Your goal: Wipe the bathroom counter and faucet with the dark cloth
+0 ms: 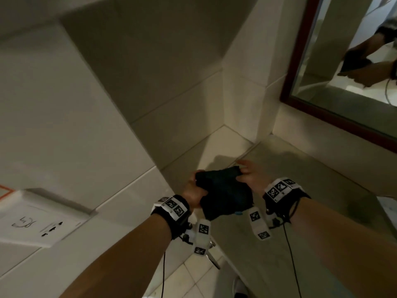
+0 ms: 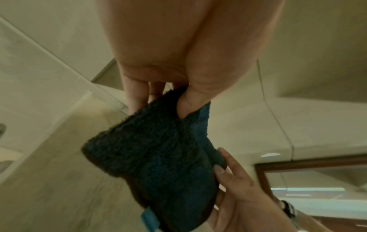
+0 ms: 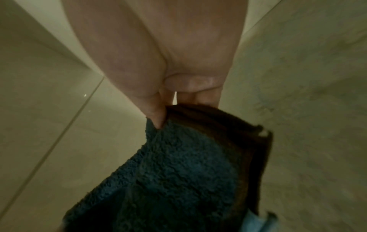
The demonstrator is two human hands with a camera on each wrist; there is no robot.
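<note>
The dark blue terry cloth (image 1: pixel 223 192) hangs folded between both hands, above the left end of the grey counter (image 1: pixel 311 179). My left hand (image 1: pixel 196 179) grips its left edge; in the left wrist view the thumb and fingers (image 2: pixel 137 97) pinch the cloth (image 2: pixel 158 157). My right hand (image 1: pixel 242 171) holds the right edge, thumb pressed into the cloth (image 3: pixel 178 172) in the right wrist view. A light blue tag (image 2: pixel 149 219) hangs from the cloth's lower edge. No faucet is in view.
A mirror with a dark red-brown frame (image 1: pixel 300 61) hangs above the counter at the right and reflects the hands. A white socket plate (image 1: pixel 43 218) sits on the tiled wall at the left. A pale ledge (image 1: pixel 225 143) fills the corner. Floor tiles (image 1: pixel 193 280) show below.
</note>
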